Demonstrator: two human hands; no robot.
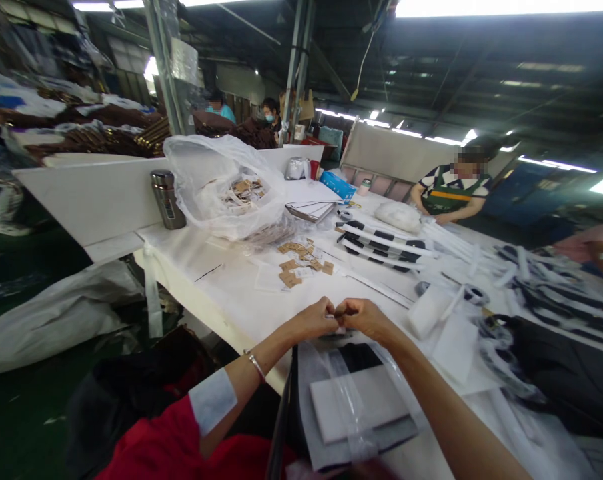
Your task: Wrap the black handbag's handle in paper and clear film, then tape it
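My left hand (317, 320) and my right hand (362, 317) meet fingertip to fingertip above the table's near edge. Both are closed in a pinch; what lies between the fingers is too small and hidden to name. Just below them is a grey and black fabric piece (326, 457), partly wrapped in clear plastic. A white foam pad (331, 407) lies on it, with a clear strip (354, 410) across the pad. Beyond my hands, several brown cardboard tags (290, 279) and white slips are scattered on the white table (221, 300).
Farther back stand a large clear plastic bag (201, 193) of tags and a metal flask (167, 203). Checkered strips (381, 243), rolls of tape (475, 295) and dark fabric (561, 367) cover the right side. A co-worker (454, 190) is across the table.
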